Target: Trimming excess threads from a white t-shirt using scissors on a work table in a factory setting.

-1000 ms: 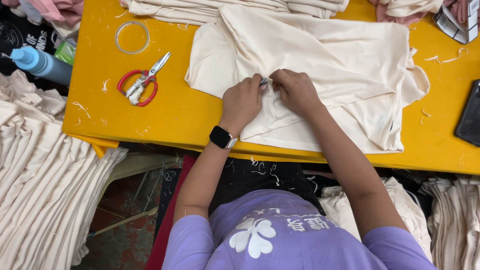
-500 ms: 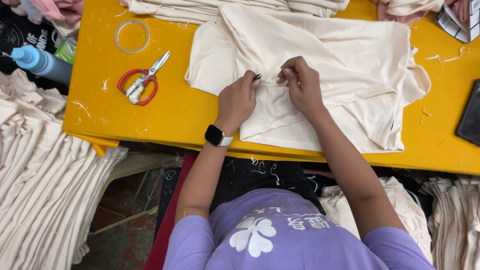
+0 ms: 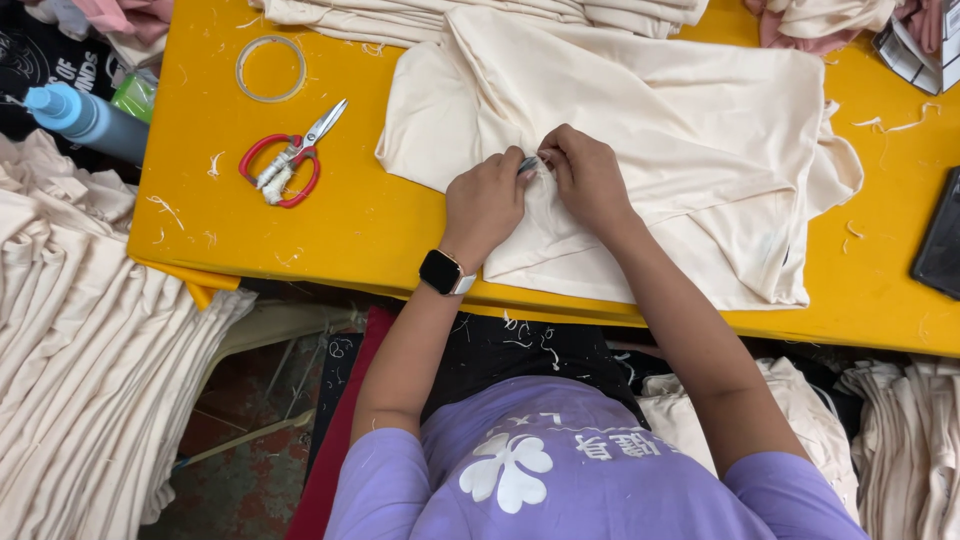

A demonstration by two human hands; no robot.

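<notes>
A cream garment (image 3: 700, 110) lies spread on the yellow table (image 3: 330, 230). My left hand (image 3: 485, 205), with a black watch (image 3: 443, 272) on its wrist, is closed on a small metal clipper (image 3: 527, 163) whose tip shows between the two hands. My right hand (image 3: 590, 180) pinches a fold of the cream garment right beside that tip. Both hands rest on the cloth near its lower left part, almost touching each other.
Red-handled scissors (image 3: 285, 165) and a clear tape ring (image 3: 270, 68) lie on the table's left part. A blue bottle (image 3: 85, 118) stands at the left edge. Stacks of cream garments (image 3: 90, 380) hang at the lower left and right, more folded ones (image 3: 480, 12) at the far edge. A dark flat object (image 3: 940, 240) lies at the right.
Half a second ago the hands were a little apart; now they have closed together again over the same spot of cloth, with the clipper tip between them.
</notes>
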